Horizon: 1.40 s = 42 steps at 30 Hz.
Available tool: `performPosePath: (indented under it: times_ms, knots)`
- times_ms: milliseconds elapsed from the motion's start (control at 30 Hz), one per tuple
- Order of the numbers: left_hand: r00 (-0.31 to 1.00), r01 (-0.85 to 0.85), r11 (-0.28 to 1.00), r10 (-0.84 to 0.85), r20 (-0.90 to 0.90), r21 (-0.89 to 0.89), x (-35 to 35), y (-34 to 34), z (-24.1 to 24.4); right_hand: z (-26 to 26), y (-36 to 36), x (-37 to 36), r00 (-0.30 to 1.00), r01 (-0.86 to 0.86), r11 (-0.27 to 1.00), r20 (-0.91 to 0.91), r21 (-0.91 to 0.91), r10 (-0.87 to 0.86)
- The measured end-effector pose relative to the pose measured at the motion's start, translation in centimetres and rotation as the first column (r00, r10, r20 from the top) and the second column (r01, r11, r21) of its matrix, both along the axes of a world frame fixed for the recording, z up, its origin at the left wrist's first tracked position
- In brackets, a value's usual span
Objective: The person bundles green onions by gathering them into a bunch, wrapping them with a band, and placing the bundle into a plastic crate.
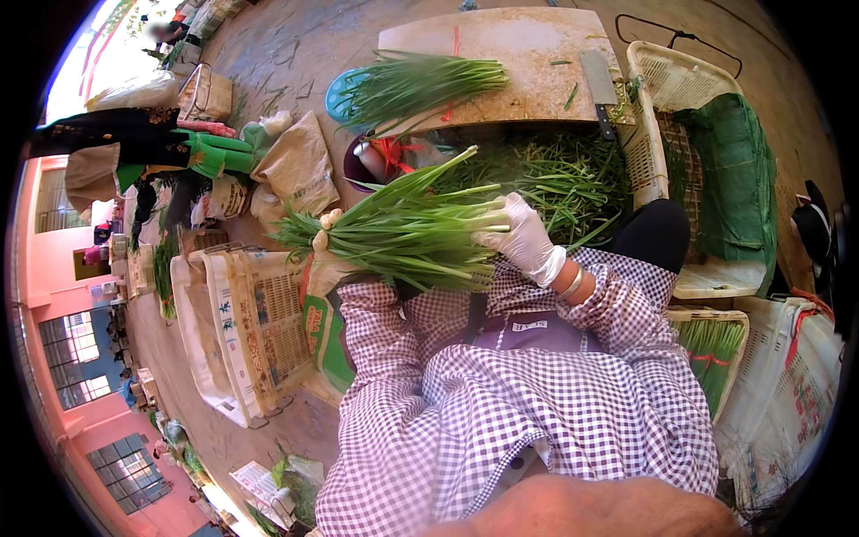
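Note:
My left hand (pixel 326 250), gloved with the fingertips showing, is wrapped around the leafy part of a bunch of garlic chives (pixel 402 231). The pale stem ends point right, and a few stalks stick out from the others at an angle. At those ends my right hand (pixel 525 235), in a thin white glove, has its fingers closed on some stems. Beyond my hands, a second bunch of chives (pixel 429 84) lies across a worn board (pixel 537 40). A cleaver (pixel 596 80) rests at the board's right side, its black handle over the near edge.
Loose chive trimmings (pixel 570 181) pile up below the board. A purple bucket (pixel 354 161) holds red ties (pixel 392 151). Plastic crates stand left (pixel 235 329) and right (pixel 647 127), one draped with green cloth (pixel 735 181). Bundled chives (pixel 708 356) fill another crate. A person (pixel 147 151) is at left.

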<state>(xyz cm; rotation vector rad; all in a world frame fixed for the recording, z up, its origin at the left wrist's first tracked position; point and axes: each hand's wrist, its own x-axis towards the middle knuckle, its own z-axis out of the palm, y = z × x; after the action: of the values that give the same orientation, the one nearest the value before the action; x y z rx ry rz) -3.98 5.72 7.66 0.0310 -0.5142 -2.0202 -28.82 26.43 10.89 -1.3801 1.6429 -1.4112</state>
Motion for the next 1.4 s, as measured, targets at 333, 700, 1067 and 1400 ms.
performPosePath:
  times_ms: [333,700,1067,1400]
  knots:
    - [0.98,0.145,0.981,-0.16,-0.116,-0.129,2.5,-3.2,-3.4,0.5,0.9,-1.7,0.874,-0.235,0.948,0.381,-0.214,0.302]
    - [0.954,-0.01,0.989,-0.035,-0.297,-0.151,-0.1,-1.9,-3.6,0.1,1.6,-7.9,0.93,0.255,0.966,-0.26,-0.05,-0.259]
    - [0.996,0.032,0.996,-0.038,0.077,0.078,0.6,-1.3,-1.5,0.3,-5.2,-1.9,0.958,0.032,0.966,-0.267,-0.255,-0.102]
    - [0.997,0.012,0.996,-0.019,0.079,0.085,1.4,-1.5,-2.7,-1.4,-5.9,-1.3,0.861,-0.069,0.963,-0.503,-0.261,-0.075]
